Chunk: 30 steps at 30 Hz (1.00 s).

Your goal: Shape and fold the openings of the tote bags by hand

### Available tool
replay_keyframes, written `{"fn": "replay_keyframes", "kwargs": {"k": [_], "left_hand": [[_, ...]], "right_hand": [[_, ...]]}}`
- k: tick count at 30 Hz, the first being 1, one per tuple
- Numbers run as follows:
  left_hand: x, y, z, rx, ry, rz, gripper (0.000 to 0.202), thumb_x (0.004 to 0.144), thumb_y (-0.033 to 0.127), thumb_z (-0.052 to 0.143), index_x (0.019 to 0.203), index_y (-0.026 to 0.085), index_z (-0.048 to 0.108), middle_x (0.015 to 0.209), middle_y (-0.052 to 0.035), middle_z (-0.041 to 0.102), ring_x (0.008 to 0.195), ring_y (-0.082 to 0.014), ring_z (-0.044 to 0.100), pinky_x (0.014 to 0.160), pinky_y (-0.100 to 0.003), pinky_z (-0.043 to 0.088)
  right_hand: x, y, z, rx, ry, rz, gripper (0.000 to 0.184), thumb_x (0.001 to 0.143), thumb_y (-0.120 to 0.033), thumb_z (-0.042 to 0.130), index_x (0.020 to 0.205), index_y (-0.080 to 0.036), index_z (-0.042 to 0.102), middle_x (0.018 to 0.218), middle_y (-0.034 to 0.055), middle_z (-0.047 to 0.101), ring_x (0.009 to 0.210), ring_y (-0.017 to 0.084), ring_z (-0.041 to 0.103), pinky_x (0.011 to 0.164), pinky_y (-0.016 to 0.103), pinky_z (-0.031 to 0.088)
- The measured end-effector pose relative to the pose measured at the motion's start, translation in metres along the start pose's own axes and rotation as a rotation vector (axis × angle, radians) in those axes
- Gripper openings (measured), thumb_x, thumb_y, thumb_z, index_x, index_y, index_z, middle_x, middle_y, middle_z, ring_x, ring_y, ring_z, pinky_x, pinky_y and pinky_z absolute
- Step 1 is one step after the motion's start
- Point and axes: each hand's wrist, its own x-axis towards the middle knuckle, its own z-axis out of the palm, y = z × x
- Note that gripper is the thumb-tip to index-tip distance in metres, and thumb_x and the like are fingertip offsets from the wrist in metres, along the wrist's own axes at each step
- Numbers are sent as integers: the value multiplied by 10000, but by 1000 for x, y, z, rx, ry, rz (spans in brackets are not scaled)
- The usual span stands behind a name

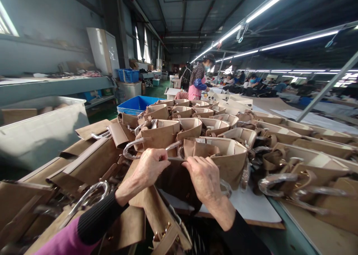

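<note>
My left hand (148, 169) and my right hand (203, 178) are both closed on the top rim of a tan handbag (156, 206) that stands open in front of me, its dark lining (175, 180) showing between them. The fingers curl over the bag's edge close to a plastic-wrapped handle (134, 145). Several more tan handbags (223, 154) stand packed together just beyond my hands.
Tan bags cover the long table to the left, right and far end. A grey bin (41, 131) stands at left, a blue crate (134, 105) behind the bags. A person in a pink apron (197, 85) works farther along. White board (248, 206) lies under my right wrist.
</note>
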Motion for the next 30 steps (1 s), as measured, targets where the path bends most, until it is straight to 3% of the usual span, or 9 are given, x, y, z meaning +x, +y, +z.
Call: {"fn": "replay_keyframes", "kwargs": {"k": [6, 9, 14, 16, 20, 23, 27, 30], "left_hand": [[-2, 1, -3, -30, -56, -3, 166, 696, 229, 555, 558, 152, 504, 500, 60, 376, 525, -86, 332, 500, -213, 233], [-5, -3, -8, -65, -106, 83, 68, 696, 210, 563, 690, 165, 513, 576, 63, 441, 571, -94, 385, 528, -205, 270], [-5, -13, -24, 64, -160, 169, 370, 627, 186, 644, 963, 205, 490, 779, 45, 575, 661, -118, 476, 590, -217, 322], [-3, -16, -30, 160, -182, 155, 324, 628, 182, 637, 930, 202, 521, 752, 45, 581, 653, -121, 484, 582, -221, 309], [1, -18, -39, 261, -300, 183, 26, 702, 187, 551, 700, 180, 576, 610, 36, 539, 615, -122, 497, 570, -231, 299], [-1, -17, -40, 297, -283, 245, 70, 731, 166, 512, 747, 188, 576, 637, 25, 553, 639, -134, 515, 595, -242, 315], [-9, -15, -45, 406, -194, 301, 222, 695, 135, 538, 903, 200, 494, 861, 0, 594, 757, -163, 537, 639, -262, 338], [-6, -15, -55, 499, -285, 297, 224, 702, 170, 570, 897, 202, 466, 902, -9, 594, 776, -174, 544, 657, -270, 355]], "right_hand": [[14, -13, 9, 23, -49, -84, 168, 845, -104, 647, 730, -208, 583, 704, -10, 632, 660, 180, 571, 584, 298, 293], [15, -13, 12, 42, -43, -84, 172, 851, -126, 649, 716, -206, 578, 690, -14, 634, 631, 175, 573, 566, 296, 292], [15, -9, 12, 66, -46, -107, 186, 845, -144, 670, 707, -201, 560, 683, -20, 630, 626, 165, 576, 577, 287, 299], [15, -9, 12, 70, -54, -123, 186, 853, -155, 667, 712, -202, 555, 690, -21, 630, 639, 163, 579, 580, 282, 298], [16, -9, 12, 63, -70, -151, 198, 893, -187, 624, 713, -202, 544, 677, -20, 621, 623, 156, 575, 570, 278, 288], [18, -8, 13, 43, -77, -166, 182, 902, -188, 607, 731, -198, 545, 678, -11, 617, 624, 164, 575, 574, 281, 288], [17, -11, 11, 14, -84, -170, 165, 877, -109, 607, 751, -193, 541, 701, 5, 619, 627, 183, 575, 578, 298, 294], [8, -17, -1, -21, -96, -183, 147, 892, -124, 589, 776, -196, 535, 694, 19, 605, 615, 208, 572, 577, 319, 303]]}}
